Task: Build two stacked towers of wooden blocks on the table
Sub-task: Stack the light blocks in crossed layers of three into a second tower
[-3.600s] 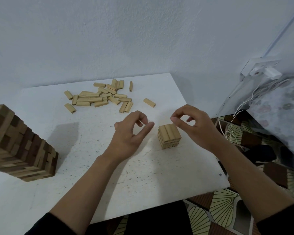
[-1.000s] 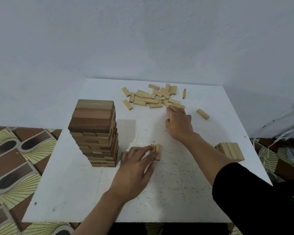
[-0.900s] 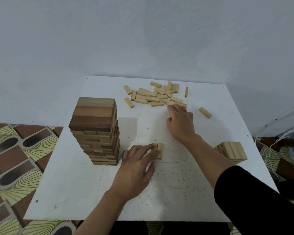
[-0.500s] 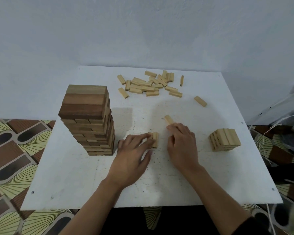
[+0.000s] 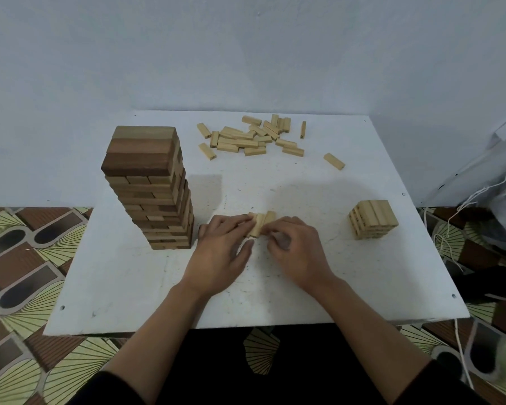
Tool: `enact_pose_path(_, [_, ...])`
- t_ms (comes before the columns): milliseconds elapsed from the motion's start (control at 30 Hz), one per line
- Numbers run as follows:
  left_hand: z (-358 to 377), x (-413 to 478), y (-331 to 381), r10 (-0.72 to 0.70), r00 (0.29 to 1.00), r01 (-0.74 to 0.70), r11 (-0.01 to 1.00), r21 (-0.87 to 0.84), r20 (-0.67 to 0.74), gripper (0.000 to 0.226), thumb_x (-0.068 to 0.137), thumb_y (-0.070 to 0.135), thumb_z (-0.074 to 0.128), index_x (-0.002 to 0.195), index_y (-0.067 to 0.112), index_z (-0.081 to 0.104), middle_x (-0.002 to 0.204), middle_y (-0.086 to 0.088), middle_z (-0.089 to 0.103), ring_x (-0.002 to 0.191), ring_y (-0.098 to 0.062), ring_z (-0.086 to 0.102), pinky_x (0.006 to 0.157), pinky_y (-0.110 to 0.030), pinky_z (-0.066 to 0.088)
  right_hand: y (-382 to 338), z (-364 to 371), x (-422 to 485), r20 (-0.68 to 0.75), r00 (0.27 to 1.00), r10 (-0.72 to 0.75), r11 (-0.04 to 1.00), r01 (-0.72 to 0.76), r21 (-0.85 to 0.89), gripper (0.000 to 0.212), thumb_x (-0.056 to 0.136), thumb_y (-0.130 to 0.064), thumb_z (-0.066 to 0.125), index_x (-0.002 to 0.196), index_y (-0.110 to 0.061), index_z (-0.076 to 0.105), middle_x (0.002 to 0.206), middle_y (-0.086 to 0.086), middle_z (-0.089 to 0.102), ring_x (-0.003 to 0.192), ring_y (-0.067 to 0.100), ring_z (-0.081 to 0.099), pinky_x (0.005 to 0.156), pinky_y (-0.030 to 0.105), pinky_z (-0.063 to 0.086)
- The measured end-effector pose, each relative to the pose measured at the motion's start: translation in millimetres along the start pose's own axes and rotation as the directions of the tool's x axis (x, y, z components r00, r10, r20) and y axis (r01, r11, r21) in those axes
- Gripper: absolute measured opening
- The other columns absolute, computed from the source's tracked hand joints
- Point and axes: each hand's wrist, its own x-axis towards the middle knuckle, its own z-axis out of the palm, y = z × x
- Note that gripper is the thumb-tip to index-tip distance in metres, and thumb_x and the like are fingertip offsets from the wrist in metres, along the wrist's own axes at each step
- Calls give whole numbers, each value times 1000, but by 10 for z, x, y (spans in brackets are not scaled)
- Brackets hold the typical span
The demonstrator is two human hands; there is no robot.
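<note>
Three pale wooden blocks [image 5: 259, 223] lie side by side in a row at the middle of the white table [image 5: 123, 282]. My left hand [image 5: 221, 252] touches the row's left side with its fingers stretched along it. My right hand [image 5: 297, 249] pinches the rightmost block of the row with curled fingers. A tall tower of darker wooden blocks [image 5: 151, 185] stands at the left. A short stack of pale blocks [image 5: 373, 219] sits at the right.
A loose pile of pale blocks [image 5: 251, 138] lies at the table's far side, with one stray block [image 5: 334, 161] to its right. White cords [image 5: 456, 217] hang off the right edge. Patterned floor surrounds the table, and a wall rises right behind it.
My right hand has brought one block from the far pile back to the middle and set it beside the two under my left hand. The view shifted from the short stack to the whole table.
</note>
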Motion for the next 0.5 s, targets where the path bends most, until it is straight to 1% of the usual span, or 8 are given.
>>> enact_pose_path(67, [-2, -6, -3, -1, 1000, 1, 1000, -15, -14, 36, 99, 34, 60, 134, 25, 64, 145, 12, 51, 123, -16, 48, 100, -52, 44, 14, -50, 57, 7, 1000, 24, 999, -24, 24, 21, 84, -8, 73, 104, -13, 77, 99, -5, 72, 88, 7, 64, 80, 22, 52])
enact_pose_path(100, [-5, -7, -8, -9, 1000, 8, 1000, -22, -18, 35, 98, 33, 61, 132, 25, 65, 148, 10, 48, 122, -17, 48, 100, -50, 44, 24, -73, 96, 19, 999, 29, 999, -29, 24, 24, 83, -11, 75, 107, -14, 75, 101, -7, 70, 87, 5, 63, 77, 16, 49])
enact_pose_path(167, [-11, -10, -7, -15, 1000, 15, 999, -30, -25, 34, 98, 32, 63, 131, 25, 66, 149, 6, 44, 119, -17, 48, 100, -49, 44, 53, -113, 175, 66, 997, 50, 999, -49, -17, 40, 81, -20, 80, 119, -18, 69, 110, -8, 62, 88, 3, 59, 75, 9, 42])
enact_pose_path(233, [-10, -14, -4, -14, 999, 13, 999, -32, -35, 34, 98, 32, 63, 131, 25, 66, 145, 6, 46, 118, -16, 48, 98, -49, 47, 71, -137, 241, 147, 981, 124, 991, -114, -70, 63, 78, -33, 84, 134, -21, 59, 120, -8, 53, 97, 5, 54, 81, 13, 41])
enact_pose_path(300, [-3, -9, -7, -11, 999, 11, 1000, -9, -37, 34, 98, 31, 60, 131, 25, 66, 137, 7, 51, 117, -15, 48, 96, -49, 47, 62, -131, 269, 211, 962, 171, 981, -146, -126, 79, 74, -41, 87, 141, -19, 52, 125, -7, 49, 105, 8, 53, 88, 20, 42])
enact_pose_path(333, [1, -4, -10, -8, 999, 9, 1000, 9, -36, 35, 98, 31, 58, 132, 25, 66, 132, 7, 54, 117, -15, 48, 96, -49, 47, 54, -115, 273, 230, 959, 168, 981, -139, -137, 81, 73, -41, 88, 141, -16, 53, 124, -7, 49, 106, 10, 53, 90, 23, 43])
enact_pose_path(400, [7, 3, -17, -3, 1000, 4, 999, 32, -29, 35, 99, 33, 56, 132, 26, 65, 126, 8, 57, 116, -15, 48, 94, -48, 47, 45, -87, 277, 236, 961, 144, 986, -118, -119, 77, 73, -38, 89, 138, -11, 56, 119, -6, 50, 103, 11, 54, 90, 25, 47])
enact_pose_path(500, [3, 9, -21, -2, 1000, 3, 999, 36, -29, 35, 99, 35, 58, 132, 27, 66, 125, 10, 57, 115, -14, 48, 96, -42, 45, 44, -78, 280, 219, 967, 129, 989, -110, -95, 65, 75, -35, 88, 130, -9, 64, 111, -3, 52, 96, 11, 54, 79, 15, 42])
